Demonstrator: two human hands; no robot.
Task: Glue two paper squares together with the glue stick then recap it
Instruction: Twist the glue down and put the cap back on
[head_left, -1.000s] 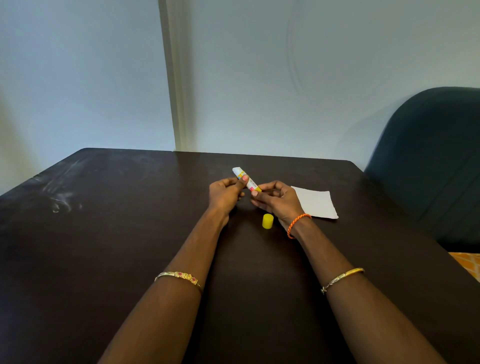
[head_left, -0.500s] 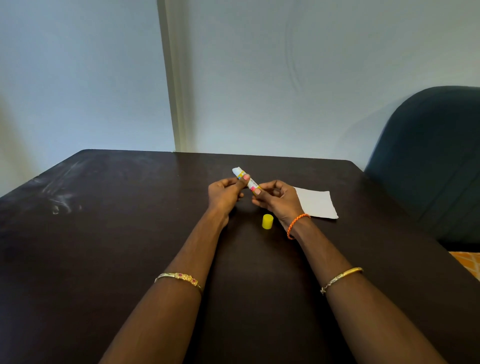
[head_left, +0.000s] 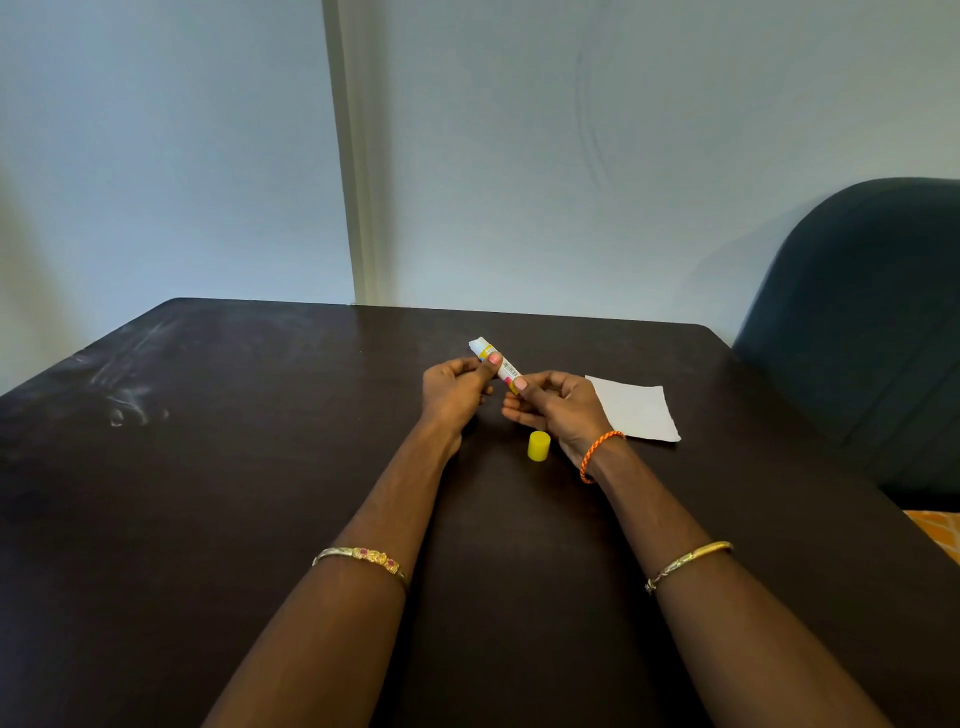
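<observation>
**Inspector:** State of the grip?

**Assistant:** Both hands hold the glue stick (head_left: 497, 362) above the dark table (head_left: 218, 467). The left hand (head_left: 453, 388) pinches the upper part of the tube, thumb tip lying across the barrel. The right hand (head_left: 558, 402) pinches the lower end, thumb on top and fingers curled beneath. Each hand is closed on the tube, and the two grips sit close together along it.

**Inspector:** Attitude of the stick?

**Assistant:** Tilted. Its uncapped end rises past the left thumb, up and away from the person; its base is in the right hand's fingers. A barcode shows on the barrel between the two thumbs.

**Inspector:** The cap?

**Assistant:** The yellow cap (head_left: 538, 446) stands on the table just below the right hand, beside the wrist with the orange braided band (head_left: 597, 454). It touches neither hand.

**Inspector:** The paper?

**Assistant:** White paper (head_left: 636, 410) lies flat on the table just beyond the right hand, on its outer side, partly covered by it. I cannot tell whether it is one sheet or two stacked.

**Inspector:** Anything else?

**Assistant:** A metal bangle on each forearm, and a dark chair (head_left: 862, 322) well off to the right.
</observation>
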